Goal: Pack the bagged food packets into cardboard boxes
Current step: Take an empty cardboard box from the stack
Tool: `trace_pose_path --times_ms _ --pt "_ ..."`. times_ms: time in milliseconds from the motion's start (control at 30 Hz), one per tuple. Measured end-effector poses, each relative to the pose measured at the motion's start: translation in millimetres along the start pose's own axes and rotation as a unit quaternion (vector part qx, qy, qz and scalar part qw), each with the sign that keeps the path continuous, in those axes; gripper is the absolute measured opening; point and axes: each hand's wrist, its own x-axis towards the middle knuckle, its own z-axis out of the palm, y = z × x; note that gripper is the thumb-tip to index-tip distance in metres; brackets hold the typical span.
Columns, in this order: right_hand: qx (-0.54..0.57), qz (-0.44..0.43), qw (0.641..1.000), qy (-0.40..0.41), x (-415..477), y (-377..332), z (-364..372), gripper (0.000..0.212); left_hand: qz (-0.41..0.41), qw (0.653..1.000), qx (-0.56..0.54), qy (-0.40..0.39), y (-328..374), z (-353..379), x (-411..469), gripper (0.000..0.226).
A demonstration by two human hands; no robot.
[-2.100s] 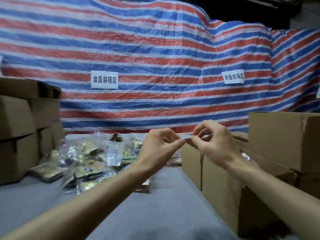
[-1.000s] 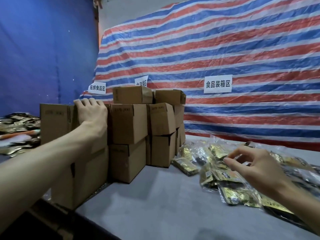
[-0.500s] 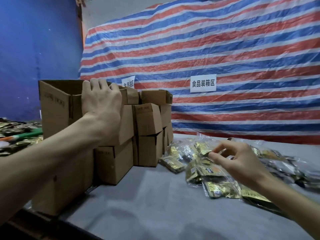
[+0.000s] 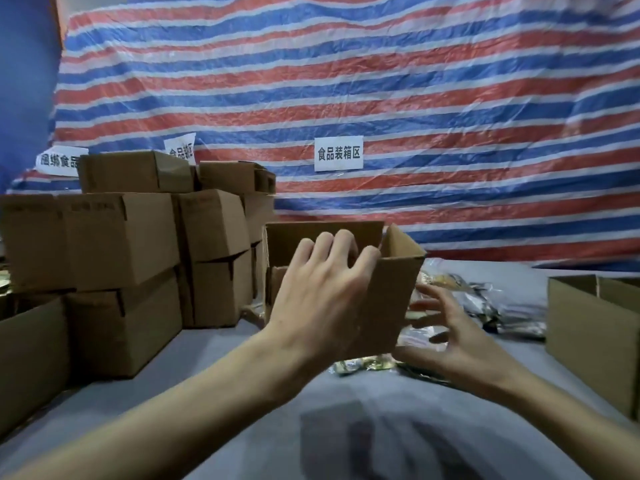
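Note:
An open brown cardboard box (image 4: 394, 299) hangs above the grey table in the middle of the view. My left hand (image 4: 322, 299) grips its near wall, fingers hooked over the rim into the box. My right hand (image 4: 446, 334) is spread open just right of the box, fingers close to its side wall, holding nothing. Bagged food packets (image 4: 485, 303) in clear and gold wrapping lie in a pile behind and to the right of the box, partly hidden by it. A few more packets (image 4: 363, 365) show under the box.
A stack of closed cardboard boxes (image 4: 138, 244) fills the left side of the grey table (image 4: 242, 393). Another open box (image 4: 595, 327) stands at the right edge. A striped tarp with paper signs (image 4: 338, 153) hangs behind.
My left hand has lifted the open box off the left stack and carried it right to the middle. My right hand has left the packets and moved to the box's side.

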Motion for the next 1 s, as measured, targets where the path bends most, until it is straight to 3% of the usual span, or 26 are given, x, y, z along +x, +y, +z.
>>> trace_pose_path --times_ms 133,267,367,467,533,600,633,700,733,767,833,900,1000 --pt "0.034 0.073 0.997 0.005 -17.5 36.8 -21.3 0.117 0.034 0.989 -0.141 0.002 26.4 39.8 -7.6 0.067" --pt "0.125 0.104 0.987 -0.017 -35.9 71.3 -36.9 0.114 0.039 0.967 -0.249 -0.021 47.6 69.5 -15.4 0.051" --pt "0.14 0.115 0.983 -0.023 -51.1 93.3 -35.8 0.109 0.064 0.962 -0.265 -0.03 59.0 88.1 -19.8 0.05" --pt "0.178 0.133 0.975 -0.004 -64.0 112.4 -26.5 0.108 0.052 0.968 -0.246 0.016 56.1 102.7 -26.5 0.06" --pt "0.207 0.145 0.967 0.017 -68.6 119.5 -24.3 0.103 -0.028 0.962 -0.27 0.041 45.1 112.4 -32.8 0.081" --pt "0.224 0.149 0.963 0.016 -68.2 118.5 -24.2 0.094 -0.163 0.911 -0.379 0.005 31.5 124.9 -41.4 0.108" --pt "0.228 0.15 0.962 0.014 -67.3 117.4 -23.4 0.092 -0.23 0.858 -0.458 -0.041 27.3 130.4 -45.6 0.122" --pt "0.225 0.155 0.962 0.008 -66.8 114.6 -18.3 0.091 -0.302 0.712 -0.62 -0.134 25.0 144.1 -57.9 0.135" --pt "0.212 0.156 0.965 -0.007 -67.0 112.8 -15.5 0.093 -0.312 0.64 -0.682 -0.164 25.9 153.7 -66.1 0.13" --pt "0.189 0.159 0.969 -0.032 -66.7 111.8 -13.4 0.097 -0.323 0.595 -0.713 -0.181 27.0 163.8 -73.7 0.124" --pt "0.147 0.158 0.972 -0.088 -65.5 112.3 -14.9 0.101 -0.335 0.582 -0.72 -0.174 26.6 181.1 -84.3 0.117" --pt "0.157 0.16 0.972 -0.069 -58.7 112.9 -21.2 0.083 -0.349 0.592 -0.715 -0.129 20.5 191.8 -89.0 0.112" --pt "0.206 0.205 0.942 0.166 -35.3 126.8 -29.5 0.062 -0.365 0.593 -0.713 -0.087 10.9 197.0 -93.6 0.082"
